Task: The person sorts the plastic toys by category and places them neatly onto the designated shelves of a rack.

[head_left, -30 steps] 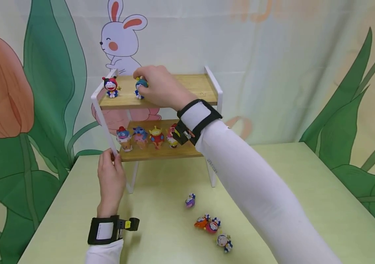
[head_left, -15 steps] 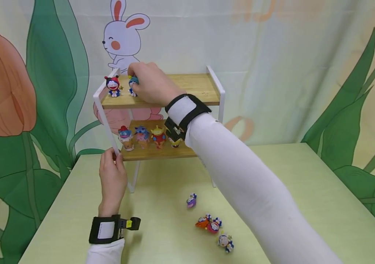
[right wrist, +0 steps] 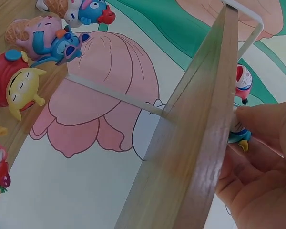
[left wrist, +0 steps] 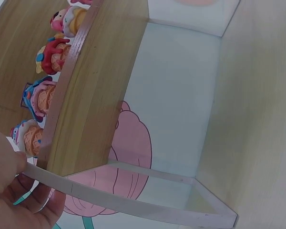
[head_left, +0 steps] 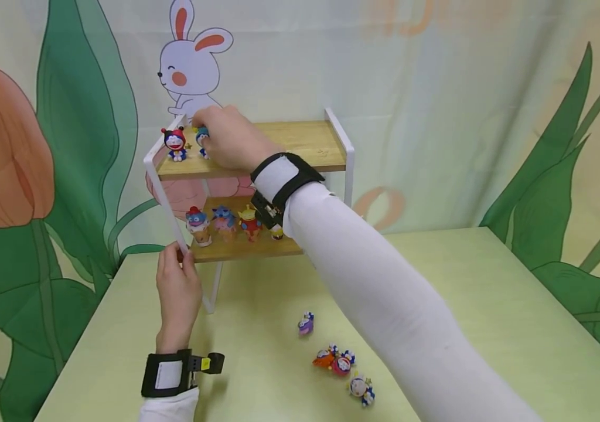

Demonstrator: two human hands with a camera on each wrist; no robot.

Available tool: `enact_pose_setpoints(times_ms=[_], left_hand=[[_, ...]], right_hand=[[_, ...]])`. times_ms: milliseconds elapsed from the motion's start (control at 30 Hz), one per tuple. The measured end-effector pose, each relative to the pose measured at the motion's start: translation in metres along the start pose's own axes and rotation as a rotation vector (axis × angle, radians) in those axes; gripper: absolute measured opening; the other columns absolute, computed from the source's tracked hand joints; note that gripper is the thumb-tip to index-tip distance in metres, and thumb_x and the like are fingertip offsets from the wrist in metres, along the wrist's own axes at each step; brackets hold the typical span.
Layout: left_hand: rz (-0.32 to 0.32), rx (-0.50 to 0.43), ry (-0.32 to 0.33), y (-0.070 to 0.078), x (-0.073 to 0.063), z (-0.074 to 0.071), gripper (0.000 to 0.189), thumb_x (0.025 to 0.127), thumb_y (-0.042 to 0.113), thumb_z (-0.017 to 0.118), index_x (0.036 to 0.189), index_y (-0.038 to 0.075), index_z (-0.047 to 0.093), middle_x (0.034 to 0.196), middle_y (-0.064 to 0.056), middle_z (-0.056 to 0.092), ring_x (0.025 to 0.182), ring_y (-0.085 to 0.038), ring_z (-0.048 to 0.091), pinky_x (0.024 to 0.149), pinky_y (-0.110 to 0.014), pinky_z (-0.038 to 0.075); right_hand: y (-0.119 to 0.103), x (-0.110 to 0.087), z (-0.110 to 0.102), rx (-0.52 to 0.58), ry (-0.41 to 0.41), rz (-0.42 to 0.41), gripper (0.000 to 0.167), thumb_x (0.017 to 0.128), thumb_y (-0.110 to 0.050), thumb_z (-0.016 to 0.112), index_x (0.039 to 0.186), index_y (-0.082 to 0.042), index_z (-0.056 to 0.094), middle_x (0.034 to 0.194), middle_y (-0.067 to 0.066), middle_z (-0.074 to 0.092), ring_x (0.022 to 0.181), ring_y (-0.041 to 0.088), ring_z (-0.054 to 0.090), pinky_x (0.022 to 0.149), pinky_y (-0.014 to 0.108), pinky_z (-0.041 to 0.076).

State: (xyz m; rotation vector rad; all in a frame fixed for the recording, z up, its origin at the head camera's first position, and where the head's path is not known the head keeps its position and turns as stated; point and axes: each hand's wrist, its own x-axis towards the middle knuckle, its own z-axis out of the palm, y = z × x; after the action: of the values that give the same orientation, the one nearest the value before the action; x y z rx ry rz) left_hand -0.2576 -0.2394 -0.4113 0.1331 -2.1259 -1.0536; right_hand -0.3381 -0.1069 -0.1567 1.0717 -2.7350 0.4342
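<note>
Pinching at the rack's upper level, the right hand [head_left: 234, 138] is grasping the teal-capped figurine [head_left: 202, 138] between thumb and fingers; the figurine is standing about upright in that hold, over the upper board [head_left: 300, 143]; the hand is screening part of it, so I cannot tell whether its base is touching the wood. A figurine in a red-and-dark hood [head_left: 176, 145] is standing just left of the right fingers, apart from the held one, facing outward.

The left hand [head_left: 177, 290], lower down, is gripping the white side post [head_left: 165, 202] near the lower board [head_left: 247, 253]; in the left wrist view its thumb is lying on one side of the post, other fingers curling round behind; above and right of those fingers four cone-based figurines are standing in a row: a blue one in a red cap [head_left: 198, 225] nearest, then a blue-and-pink one [head_left: 224, 223], a yellow-and-red one [head_left: 249, 224], and a fourth [head_left: 277, 233] half hiding behind the right wrist.

Well below the right fingers, loose figurines are lying on the bench [head_left: 437, 281]: a purple one [head_left: 306, 323] alone; an orange one [head_left: 324, 357] touching a pink one [head_left: 341, 364]; a pale one [head_left: 359, 385] just beside.
</note>
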Motion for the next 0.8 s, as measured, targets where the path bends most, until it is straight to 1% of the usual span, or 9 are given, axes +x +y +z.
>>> enact_pose_setpoints(times_ms=[167,400,533,800], left_hand=[[-0.009,-0.005,0.002,-0.0015,-0.0008,-0.0002,0.025,0.102,0.004,0.047,0.124,-0.007,0.047,0.108,-0.021,0.051,0.095,-0.032,0.051,0.081,-0.045,0.050],[-0.003,-0.011,0.006,-0.0014,0.0000,0.0003,0.025,0.102,0.005,0.047,0.124,-0.008,0.048,0.108,-0.022,0.051,0.094,-0.032,0.051,0.080,-0.045,0.049],[-0.014,-0.012,0.003,-0.0012,0.0002,0.0003,0.025,0.103,0.005,0.047,0.124,-0.007,0.048,0.109,-0.021,0.051,0.095,-0.032,0.051,0.081,-0.045,0.050],[-0.016,-0.005,-0.002,-0.0013,0.0003,-0.0012,0.026,0.103,0.006,0.046,0.126,-0.007,0.047,0.109,-0.021,0.051,0.094,-0.031,0.050,0.079,-0.042,0.049]], right_hand=[[-0.0019,0.0010,0.0020,0.004,-0.003,0.004,0.040,0.103,-0.016,0.047,0.142,-0.013,0.050,0.139,0.000,0.053,0.120,0.009,0.048,0.101,0.016,0.035],[-0.0034,0.0034,0.0007,0.014,-0.012,0.015,0.040,0.103,-0.017,0.046,0.143,-0.014,0.049,0.139,-0.001,0.053,0.118,0.008,0.047,0.101,0.016,0.034],[-0.0047,0.0048,0.0000,0.020,-0.019,0.026,0.040,0.104,-0.018,0.046,0.143,-0.015,0.049,0.139,-0.001,0.053,0.117,0.008,0.048,0.101,0.016,0.034],[-0.0058,0.0068,-0.0003,0.021,-0.026,0.037,0.040,0.103,-0.019,0.047,0.144,-0.017,0.049,0.140,-0.002,0.052,0.121,0.008,0.046,0.104,0.017,0.031]])
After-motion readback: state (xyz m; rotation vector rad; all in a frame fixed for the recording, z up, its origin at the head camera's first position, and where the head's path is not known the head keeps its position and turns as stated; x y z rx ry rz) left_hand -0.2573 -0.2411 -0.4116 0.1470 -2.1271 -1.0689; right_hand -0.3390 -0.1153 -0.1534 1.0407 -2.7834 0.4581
